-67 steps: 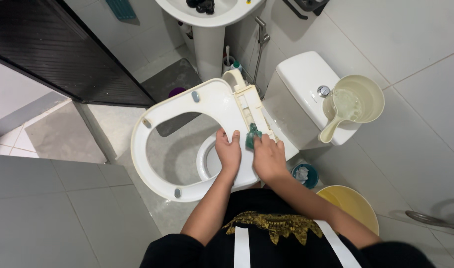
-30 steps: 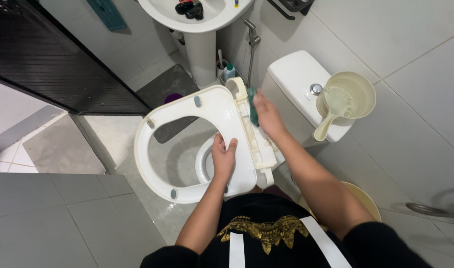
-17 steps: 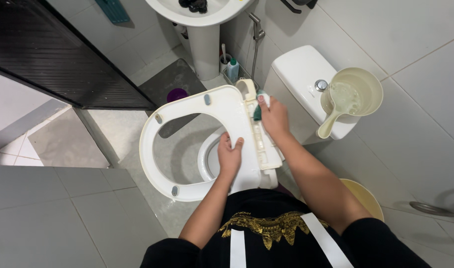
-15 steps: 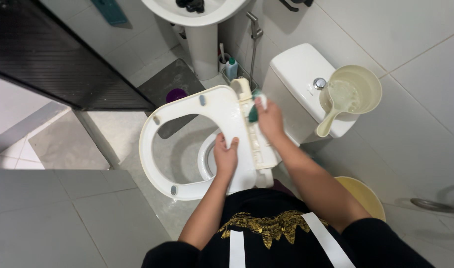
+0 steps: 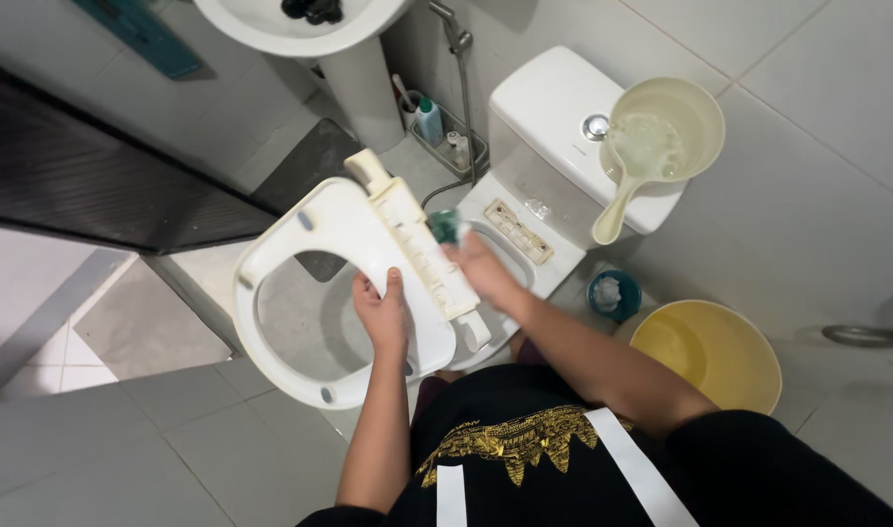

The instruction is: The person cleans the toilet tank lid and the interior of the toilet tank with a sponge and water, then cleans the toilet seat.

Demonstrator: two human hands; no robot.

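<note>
— How is the toilet seat [image 5: 300,234] seen?

— A white oval ring, detached, is shown at centre left of the frame, tilted, with a cream hinge bar [image 5: 417,244] along its right edge. It is gripped at the near rim by the left hand [image 5: 383,312], fingers closed around it. Just to the right, a green scrub pad [image 5: 445,226] is pinched in the closed fingers of the right hand [image 5: 481,273] against the bar.

— And the containers?

— At top centre, a wire caddy [image 5: 446,146] with bottles is placed on the floor. On the cistern [image 5: 544,107], upper right, a cream dipper [image 5: 661,132] with some water is set. Lower right, a small teal bin [image 5: 612,293] with crumpled paper is found beside a yellow bucket [image 5: 705,356]; its contents cannot be told.
</note>
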